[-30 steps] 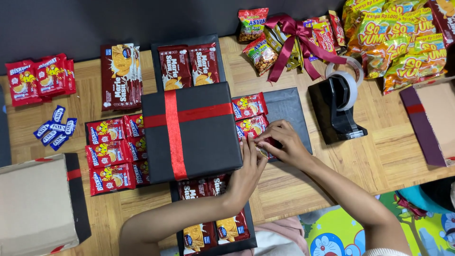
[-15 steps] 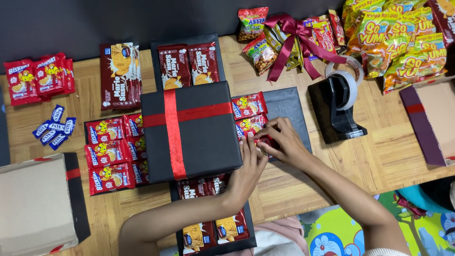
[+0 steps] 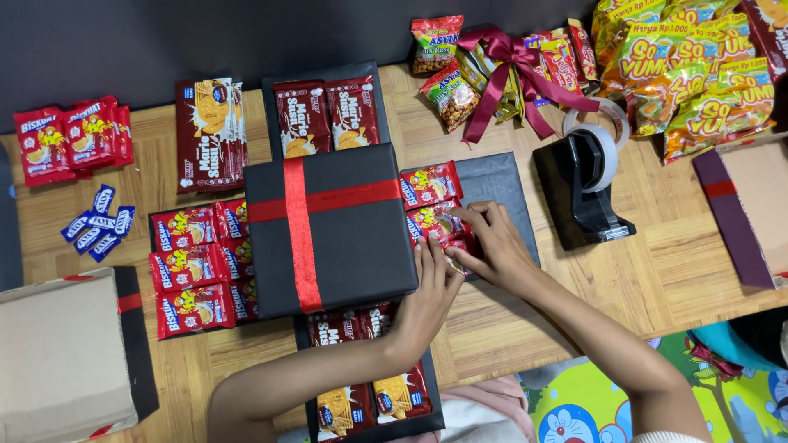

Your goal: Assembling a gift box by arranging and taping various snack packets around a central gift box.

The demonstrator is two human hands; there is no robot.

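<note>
Left hand: fingers flat and spread, pressing the right edge of the black gift box and the snack packets beside it. Right hand: fingertips pinching the lowest red biscuit packet on the grey flap, just right of the box. Packet's long axis runs left-right, slightly tilted; its lower part is hidden under both hands. Beyond: black tape dispenser, maroon ribbon bow.
</note>
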